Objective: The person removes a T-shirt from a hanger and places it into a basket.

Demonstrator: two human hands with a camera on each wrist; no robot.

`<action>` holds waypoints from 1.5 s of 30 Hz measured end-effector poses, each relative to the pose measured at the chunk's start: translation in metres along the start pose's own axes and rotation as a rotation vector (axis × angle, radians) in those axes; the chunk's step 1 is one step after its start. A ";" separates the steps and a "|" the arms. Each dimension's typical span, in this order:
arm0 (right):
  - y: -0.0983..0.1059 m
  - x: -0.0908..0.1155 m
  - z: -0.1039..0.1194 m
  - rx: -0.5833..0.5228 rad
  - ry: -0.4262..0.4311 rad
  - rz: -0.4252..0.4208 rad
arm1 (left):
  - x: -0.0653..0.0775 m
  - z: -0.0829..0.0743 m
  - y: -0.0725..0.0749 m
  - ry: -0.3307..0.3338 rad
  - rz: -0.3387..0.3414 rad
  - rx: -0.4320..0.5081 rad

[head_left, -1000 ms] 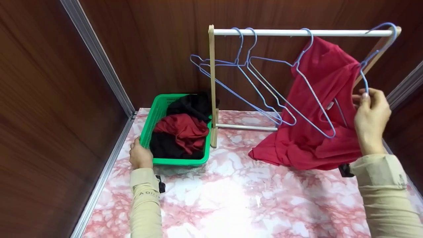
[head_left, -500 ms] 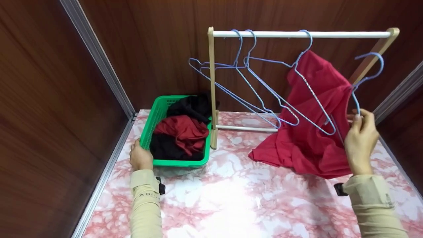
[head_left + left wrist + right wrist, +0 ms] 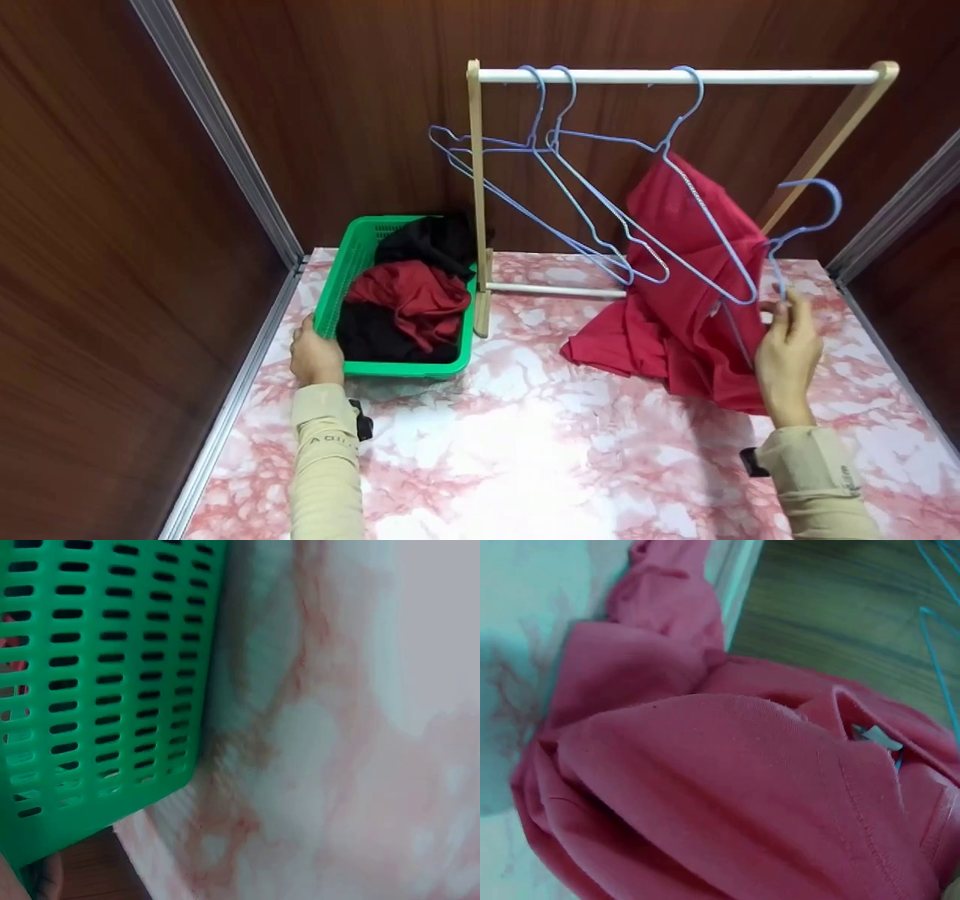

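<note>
My right hand [image 3: 789, 364] pinches one shoulder of a blue wire hanger [image 3: 836, 206] at the right, its hook off the rail and pointing right. A red shirt [image 3: 697, 345] drapes over this hanger, its lower part spread on the table; in the right wrist view the shirt [image 3: 742, 772] fills most of the picture, with a white tag at its neck opening. On the other side, my left hand [image 3: 316, 356] grips the left rim of a green basket [image 3: 405, 368]. The basket's slotted wall [image 3: 112, 675] shows in the left wrist view.
Three more blue wire hangers hang from the white rail [image 3: 772, 76] of a wooden-ended rack [image 3: 480, 187]; one overlaps the shirt. A dark red garment [image 3: 416, 296] and black clothes [image 3: 382, 334] lie in the basket. The marbled tabletop [image 3: 525, 450] spreads in front, with brown panels behind.
My right hand has lifted the hanger off the rail and brought it down, leftward and toward me, with the red shirt on it. The left hand has stayed on the basket.
</note>
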State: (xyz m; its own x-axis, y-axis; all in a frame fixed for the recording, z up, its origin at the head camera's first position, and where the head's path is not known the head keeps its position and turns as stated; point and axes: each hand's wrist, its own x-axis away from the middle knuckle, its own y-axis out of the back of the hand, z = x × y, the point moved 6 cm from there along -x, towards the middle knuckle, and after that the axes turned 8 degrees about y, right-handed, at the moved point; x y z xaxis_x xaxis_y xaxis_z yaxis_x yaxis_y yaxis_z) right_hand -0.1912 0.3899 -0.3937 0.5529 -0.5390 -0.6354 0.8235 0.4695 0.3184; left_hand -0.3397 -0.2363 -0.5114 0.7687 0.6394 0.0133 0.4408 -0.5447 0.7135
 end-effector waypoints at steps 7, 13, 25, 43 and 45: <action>-0.009 0.019 -0.005 0.009 0.072 0.056 | 0.004 -0.004 0.004 -0.082 -0.100 0.033; -0.013 0.035 -0.013 -0.009 0.083 0.092 | 0.023 -0.037 0.002 -0.219 -0.207 0.111; -0.018 0.056 -0.024 0.006 0.106 0.122 | 0.101 -0.129 -0.032 -0.541 -0.089 0.295; -0.040 0.082 -0.048 0.042 -0.104 0.454 | 0.215 -0.184 -0.102 -0.928 0.268 0.086; -0.042 0.084 -0.048 0.042 -0.098 0.481 | 0.222 -0.186 -0.104 -0.936 0.291 0.069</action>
State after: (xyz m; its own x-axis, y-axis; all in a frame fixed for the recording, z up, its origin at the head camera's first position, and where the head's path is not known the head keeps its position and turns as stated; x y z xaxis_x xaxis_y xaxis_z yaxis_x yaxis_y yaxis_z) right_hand -0.1856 0.3586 -0.4942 0.8793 -0.3324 -0.3411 0.4755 0.6534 0.5890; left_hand -0.3015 0.0630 -0.4528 0.8953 -0.1969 -0.3997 0.1793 -0.6621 0.7276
